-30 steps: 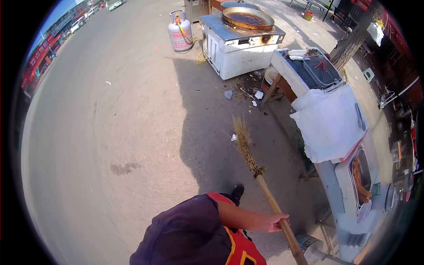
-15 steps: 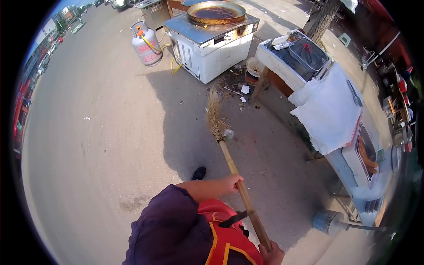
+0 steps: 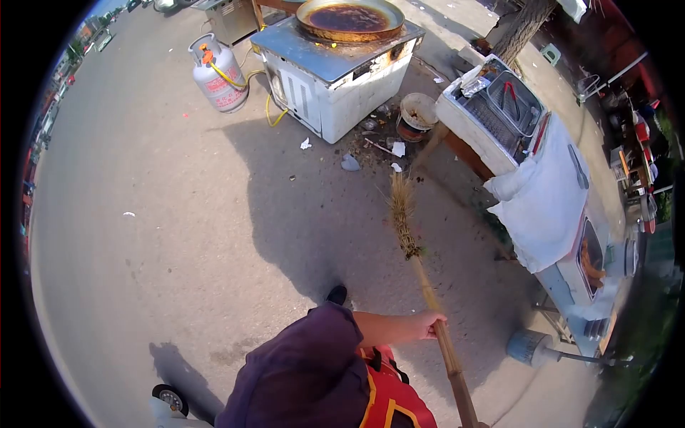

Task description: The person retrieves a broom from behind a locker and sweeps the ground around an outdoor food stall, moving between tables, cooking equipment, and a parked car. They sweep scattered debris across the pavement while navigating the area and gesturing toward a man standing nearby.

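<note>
A straw broom [image 3: 403,214] with a long wooden handle slants across the lower right of the head view. Its bristles point away from me over the pavement. My left hand [image 3: 431,324] is wrapped round the handle partway along. Only a sliver of what looks like my right hand [image 3: 484,425] shows beside the handle at the bottom edge, its fingers hidden. White scraps [image 3: 397,148] and a crumpled clear plastic piece [image 3: 349,162] lie on the ground beyond the bristles.
Ahead stands a white stove cabinet [image 3: 303,107] with a pan of dark liquid [image 3: 349,19]. A gas cylinder [image 3: 220,78] with a yellow hose is left of it. A bucket [image 3: 417,118] and a food table [image 3: 539,214] are on the right; a wheel [image 3: 170,399] is lower left.
The broom and my left hand have shifted right in the view, and the bristles have left the clear plastic piece, which now lies nearer the stove. My right hand has dropped almost out of view.
</note>
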Available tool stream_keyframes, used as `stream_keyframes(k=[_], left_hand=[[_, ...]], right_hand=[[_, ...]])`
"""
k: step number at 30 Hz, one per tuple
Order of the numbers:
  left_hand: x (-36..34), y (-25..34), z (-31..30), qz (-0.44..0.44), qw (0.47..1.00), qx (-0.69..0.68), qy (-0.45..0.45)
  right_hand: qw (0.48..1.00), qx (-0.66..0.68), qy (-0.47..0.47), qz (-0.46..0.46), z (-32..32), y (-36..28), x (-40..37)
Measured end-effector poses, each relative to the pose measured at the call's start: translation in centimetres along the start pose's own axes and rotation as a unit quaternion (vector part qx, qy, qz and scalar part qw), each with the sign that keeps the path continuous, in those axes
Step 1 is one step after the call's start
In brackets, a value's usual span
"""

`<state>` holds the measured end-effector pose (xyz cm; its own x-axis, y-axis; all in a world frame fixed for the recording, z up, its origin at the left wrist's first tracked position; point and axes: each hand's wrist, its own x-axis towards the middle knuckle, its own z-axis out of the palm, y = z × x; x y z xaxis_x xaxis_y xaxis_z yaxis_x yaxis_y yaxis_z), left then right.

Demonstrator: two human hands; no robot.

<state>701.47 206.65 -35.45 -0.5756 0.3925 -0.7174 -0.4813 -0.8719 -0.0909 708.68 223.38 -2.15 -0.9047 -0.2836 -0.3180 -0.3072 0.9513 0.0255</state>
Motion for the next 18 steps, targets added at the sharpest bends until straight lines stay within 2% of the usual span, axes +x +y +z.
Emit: stream_keyframes(k=[2, 5, 7, 8, 11, 12, 14, 16, 18], left_hand=[[0.7, 4.3, -3.8, 0.026, 0.995, -0.017, 0.092], [-2.9, 8.5, -6.7, 0.072, 0.994, -0.078, 0.021], [-7.1, 9.0, -5.8, 0.115, 0.987, -0.103, -0.041], [-9.2, 8.7, -5.0, 0.135, 0.981, -0.114, -0.074], [-13.1, 9.1, -5.6, 0.151, 0.970, -0.177, -0.068], [-14.0, 9.7, -6.9, 0.175, 0.964, -0.189, -0.063], [-15.9, 11.8, -10.6, 0.219, 0.950, -0.215, -0.049], [-18.2, 15.0, -14.4, 0.288, 0.932, -0.218, 0.005], [-18.4, 19.1, -19.1, 0.352, 0.902, -0.246, 0.036]], right_hand=[[0.997, 0.051, 0.004, -0.059, 2.8, -3.9, 2.1], [0.990, 0.042, -0.008, -0.137, 3.0, -5.0, 4.7], [0.989, 0.046, 0.019, -0.136, 0.9, -4.4, 5.7], [0.988, 0.049, -0.011, -0.144, -0.7, -4.4, 6.4], [0.973, -0.029, -0.067, -0.219, -0.6, -3.1, 10.0], [0.966, -0.010, -0.021, -0.258, 0.1, -3.7, 10.6], [0.941, 0.029, 0.067, -0.330, 0.6, -8.9, 11.5], [0.953, -0.013, 0.005, -0.303, 4.9, -12.5, 13.5], [0.944, -0.029, -0.010, -0.328, 8.0, -17.7, 15.3]])
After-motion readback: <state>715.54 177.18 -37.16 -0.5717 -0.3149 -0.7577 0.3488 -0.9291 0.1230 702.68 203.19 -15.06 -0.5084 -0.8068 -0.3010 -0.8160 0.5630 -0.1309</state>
